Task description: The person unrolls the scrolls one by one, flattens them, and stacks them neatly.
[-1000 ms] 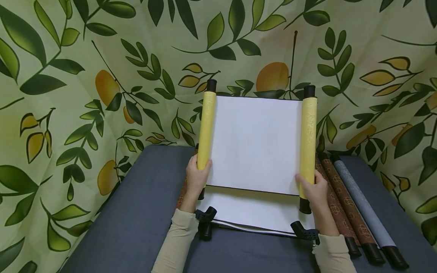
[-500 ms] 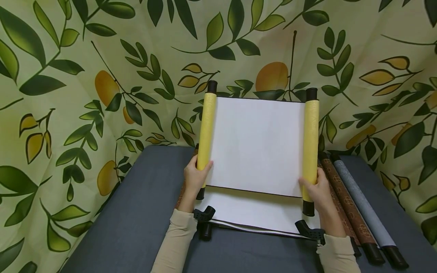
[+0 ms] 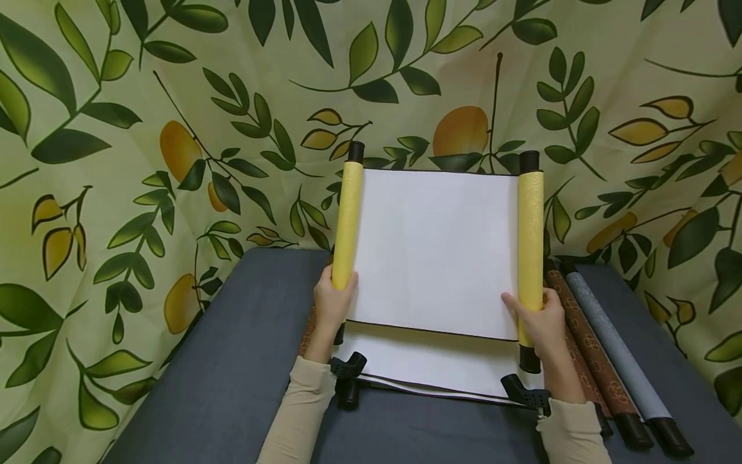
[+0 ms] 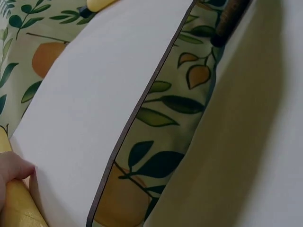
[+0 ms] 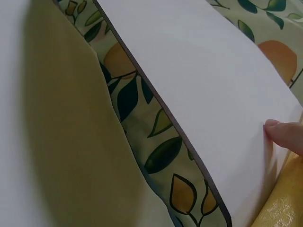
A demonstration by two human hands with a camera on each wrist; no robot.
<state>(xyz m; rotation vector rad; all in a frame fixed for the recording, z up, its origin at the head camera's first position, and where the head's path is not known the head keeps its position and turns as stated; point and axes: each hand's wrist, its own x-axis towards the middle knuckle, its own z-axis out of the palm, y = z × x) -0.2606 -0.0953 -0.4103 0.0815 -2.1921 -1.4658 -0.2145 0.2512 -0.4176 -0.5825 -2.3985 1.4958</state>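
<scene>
A partly unrolled yellow scroll (image 3: pixel 437 251) is held up between both hands, its blank white sheet facing the head camera. My left hand (image 3: pixel 333 303) grips the left yellow roll (image 3: pixel 346 219) near its lower end, thumb on the front. On the other side my right hand (image 3: pixel 542 322) grips the right roll (image 3: pixel 530 238) low down, its thumb lying along the sheet. Black knobs cap both rolls. In each wrist view a thumb shows at the sheet's edge beside the yellow roll; the other fingers are hidden behind.
Beneath the raised scroll lies another white sheet (image 3: pixel 429 364) on the dark blue-grey table (image 3: pixel 232 361). To the right lie brown patterned scrolls (image 3: pixel 591 335) and a light blue scroll (image 3: pixel 620 348). A leaf-patterned cloth (image 3: pixel 232 84) hangs behind the table.
My right hand has shifted slightly right with its roll, spreading the rolls a little wider apart. The scroll has sunk slightly in view. Both hands keep their grip.
</scene>
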